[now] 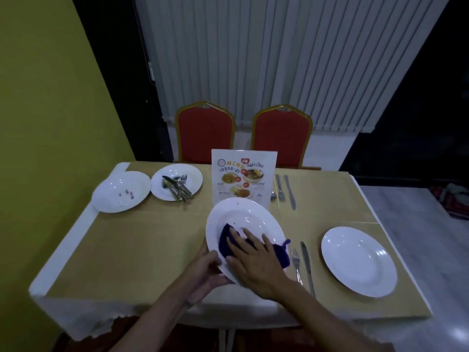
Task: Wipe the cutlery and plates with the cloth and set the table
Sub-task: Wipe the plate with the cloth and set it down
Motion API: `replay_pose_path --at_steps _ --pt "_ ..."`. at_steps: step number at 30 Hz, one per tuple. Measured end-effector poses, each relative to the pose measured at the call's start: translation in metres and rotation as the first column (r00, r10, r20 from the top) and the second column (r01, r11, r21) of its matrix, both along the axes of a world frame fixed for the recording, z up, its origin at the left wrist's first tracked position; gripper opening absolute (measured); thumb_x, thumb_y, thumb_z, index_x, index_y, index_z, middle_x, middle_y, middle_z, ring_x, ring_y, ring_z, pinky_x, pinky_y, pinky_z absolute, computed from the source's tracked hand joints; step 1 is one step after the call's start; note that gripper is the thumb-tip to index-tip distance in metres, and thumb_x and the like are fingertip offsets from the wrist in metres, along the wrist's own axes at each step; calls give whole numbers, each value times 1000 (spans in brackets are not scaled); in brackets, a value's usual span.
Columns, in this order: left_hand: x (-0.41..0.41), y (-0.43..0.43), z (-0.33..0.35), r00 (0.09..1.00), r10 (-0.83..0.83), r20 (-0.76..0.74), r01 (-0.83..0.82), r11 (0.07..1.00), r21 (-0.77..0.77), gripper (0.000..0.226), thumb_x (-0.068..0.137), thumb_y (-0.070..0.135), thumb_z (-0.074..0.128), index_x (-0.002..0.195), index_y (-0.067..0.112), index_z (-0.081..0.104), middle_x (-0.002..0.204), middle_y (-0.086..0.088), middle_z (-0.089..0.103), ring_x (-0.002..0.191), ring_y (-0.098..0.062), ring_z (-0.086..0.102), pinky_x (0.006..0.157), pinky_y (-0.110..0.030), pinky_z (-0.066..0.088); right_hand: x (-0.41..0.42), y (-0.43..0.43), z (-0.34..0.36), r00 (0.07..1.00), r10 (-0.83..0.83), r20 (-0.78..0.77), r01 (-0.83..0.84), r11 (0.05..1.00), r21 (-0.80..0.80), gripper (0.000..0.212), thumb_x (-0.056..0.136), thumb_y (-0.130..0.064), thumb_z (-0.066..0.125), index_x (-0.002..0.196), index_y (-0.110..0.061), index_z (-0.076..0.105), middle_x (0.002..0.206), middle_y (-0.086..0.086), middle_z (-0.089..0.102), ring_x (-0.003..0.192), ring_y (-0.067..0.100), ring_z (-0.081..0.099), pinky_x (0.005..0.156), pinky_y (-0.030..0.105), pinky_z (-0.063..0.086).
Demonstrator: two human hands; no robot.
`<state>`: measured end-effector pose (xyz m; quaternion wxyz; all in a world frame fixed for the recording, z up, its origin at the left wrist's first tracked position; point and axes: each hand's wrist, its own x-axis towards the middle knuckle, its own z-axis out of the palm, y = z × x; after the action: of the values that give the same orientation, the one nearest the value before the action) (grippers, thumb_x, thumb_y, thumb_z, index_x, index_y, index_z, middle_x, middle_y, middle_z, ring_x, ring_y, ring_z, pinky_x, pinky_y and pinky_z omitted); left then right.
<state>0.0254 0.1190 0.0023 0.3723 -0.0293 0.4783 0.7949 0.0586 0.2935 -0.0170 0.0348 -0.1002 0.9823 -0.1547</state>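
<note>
While left hand [206,271] grips white plate [241,212], right hand [253,262] presses purple cloth [225,240].

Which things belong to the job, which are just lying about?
Job: held plate, blue cloth, left hand, right hand, right-side plate, crumbed plate, back plate, used cutlery, near fork, near knife, far cutlery.
Lying about: menu card, left chair, right chair, blinds.

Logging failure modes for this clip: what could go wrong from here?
The left hand grips the plate by one rim while the right hand presses the cloth on it; the tilted plate may slip.
Its far rim looks close to the menu stand, which could topple.
The cloth's tail hangs by the fork and might drag it.
</note>
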Motion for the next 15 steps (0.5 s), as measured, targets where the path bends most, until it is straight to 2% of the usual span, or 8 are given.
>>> replay_pose_path --at_steps 3,5,7,8,10,11,14,15 --pt "15 -1 14 995 -69 -69 63 995 -83 64 88 -7 33 135 33 52 121 -11 68 86 -29 69 74 -51 57 -14 7 18 989 27 -144 -4 987 158 48 103 -43 27 150 -33 27 163 -11 -10 150 32 -7 117 60 11" --pt "17 -1 26 990 -29 -141 14 994 -107 65 83 -4 38 128 40 55 110 -8 68 78 -28 59 75 -52 57 -25 21 36 962 -152 -228 197 962 191 47 103 -42 35 149 -35 29 165 -7 -6 149 38 -6 114 58 19" --pt "16 -3 37 980 49 -193 -68 993 -91 67 74 1 45 123 46 57 107 -5 66 83 -28 56 73 -51 57 -22 24 53 881 -395 -260 432 896 103 48 101 -44 39 147 -32 34 163 -2 12 144 36 14 105 51 31" --pt "14 -3 41 977 78 -199 -97 991 -87 68 73 1 45 123 46 57 107 -5 66 85 -29 56 72 -51 58 -14 16 58 856 -432 -284 472 877 87 47 96 -43 50 141 -29 46 158 2 27 135 36 30 97 52 38" --pt "16 0 44 978 99 -185 -114 991 -75 66 78 -3 41 125 40 58 107 -12 66 89 -30 57 73 -51 58 9 -8 58 888 -332 -318 388 912 132 42 72 -35 80 111 -24 69 135 6 56 109 36 52 76 52 50" --pt "18 2 44 979 82 -188 -98 992 -78 64 81 -4 39 127 36 57 109 -13 68 90 -30 59 73 -50 59 21 -18 57 907 -255 -334 317 937 145 42 64 -31 85 103 -24 72 129 5 61 103 35 57 70 49 53" --pt "30 6 41 979 -5 -204 -18 994 -107 67 74 4 45 132 38 54 104 -8 70 81 -26 62 68 -43 57 8 -14 70 890 -22 -455 128 971 203 43 79 -23 73 122 -25 65 146 2 48 123 36 47 85 48 50" --pt "33 8 42 979 -26 -203 5 995 -103 73 69 5 46 134 38 52 100 -7 69 77 -24 61 67 -43 56 -4 -5 80 847 -130 -515 223 967 122 44 89 -24 65 132 -26 58 152 -1 41 129 35 39 90 48 45"
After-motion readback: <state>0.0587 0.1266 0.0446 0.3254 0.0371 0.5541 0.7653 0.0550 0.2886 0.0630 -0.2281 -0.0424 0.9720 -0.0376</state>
